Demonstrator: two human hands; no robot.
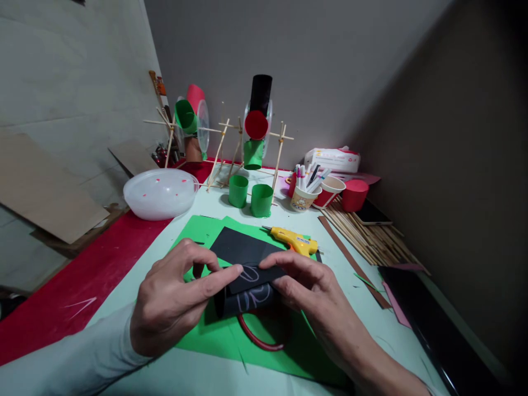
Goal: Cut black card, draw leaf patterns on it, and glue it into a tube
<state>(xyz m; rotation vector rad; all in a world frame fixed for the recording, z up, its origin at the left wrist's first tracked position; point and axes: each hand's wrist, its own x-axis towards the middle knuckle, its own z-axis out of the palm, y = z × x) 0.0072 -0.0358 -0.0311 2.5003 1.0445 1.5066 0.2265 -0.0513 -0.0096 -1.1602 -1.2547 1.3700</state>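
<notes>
A piece of black craft paper (251, 297) with pale scribbles is curled into a tube between my hands, its edges overlapping on top. My left hand (181, 291) presses its thumb on the overlap, index finger bent close by. With thumb and fingers, my right hand (309, 280) pinches the tube's right end. A dark red loop (264, 345) shows beneath the tube; what it belongs to is hidden. Flat black paper (235, 245) lies behind, on green sheets (206, 344). The yellow hot glue gun (295, 241) rests beyond my right hand, nozzle pointing left.
Two green paper cups (261, 201) stand ahead, before two stick frames (280, 159) bearing coloured tubes. At left sits a translucent plastic bowl (160, 193). On the right are a cup of markers (305, 199), thin wooden sticks (367, 236) and a long black object (433, 324).
</notes>
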